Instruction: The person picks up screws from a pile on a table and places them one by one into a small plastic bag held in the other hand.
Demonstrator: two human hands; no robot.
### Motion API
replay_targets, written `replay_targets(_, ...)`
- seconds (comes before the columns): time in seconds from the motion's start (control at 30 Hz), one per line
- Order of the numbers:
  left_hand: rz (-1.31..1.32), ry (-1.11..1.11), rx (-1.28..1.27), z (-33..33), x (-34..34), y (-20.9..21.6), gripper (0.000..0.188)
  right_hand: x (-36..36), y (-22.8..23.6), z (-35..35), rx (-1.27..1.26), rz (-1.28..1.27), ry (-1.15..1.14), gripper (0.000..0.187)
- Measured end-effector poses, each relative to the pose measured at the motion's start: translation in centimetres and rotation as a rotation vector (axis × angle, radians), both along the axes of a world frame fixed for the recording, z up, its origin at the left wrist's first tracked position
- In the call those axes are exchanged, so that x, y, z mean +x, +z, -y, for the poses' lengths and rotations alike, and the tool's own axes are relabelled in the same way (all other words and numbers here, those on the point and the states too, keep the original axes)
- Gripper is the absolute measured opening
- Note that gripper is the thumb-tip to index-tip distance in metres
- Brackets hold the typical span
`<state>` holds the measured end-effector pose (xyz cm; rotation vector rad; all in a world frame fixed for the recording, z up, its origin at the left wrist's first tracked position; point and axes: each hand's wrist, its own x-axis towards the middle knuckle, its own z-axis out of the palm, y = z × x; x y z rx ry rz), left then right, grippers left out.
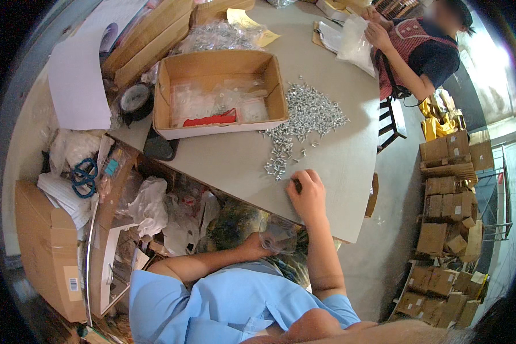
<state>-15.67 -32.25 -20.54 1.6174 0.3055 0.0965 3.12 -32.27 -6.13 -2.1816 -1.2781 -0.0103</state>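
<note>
A heap of small silver screws [307, 114] lies spread on the grey table [327, 166], trailing toward the near edge. My right hand [307, 195] rests on the tabletop just below that trail, fingers curled, apparently pinching something small and dark. My left hand [257, 246] is below the table edge, holding a small clear plastic bag [278, 234] open at its mouth.
An open cardboard box [221, 92] with clear bags and a red strip sits left of the screws. A tape roll [135, 98], papers, blue scissors [85, 178] and bags crowd the left. Another person [418, 49] handles a plastic bag at the far corner. Stacked cartons [450, 200] fill the right floor.
</note>
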Motion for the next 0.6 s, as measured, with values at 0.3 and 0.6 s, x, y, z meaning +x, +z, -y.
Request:
replay_targets(0.3,-0.098,-0.124,-0.051,-0.7,0.4,-1.4,0.029,-2.4,3.0,6.3,-0.169,-0.459,0.308,0.012)
replay_targets(0.6,0.02,-0.086,-0.002,-1.3,1.3,-2.2,0.024,-2.3,1.5,6.9,-0.004,-0.529,0.23,0.01)
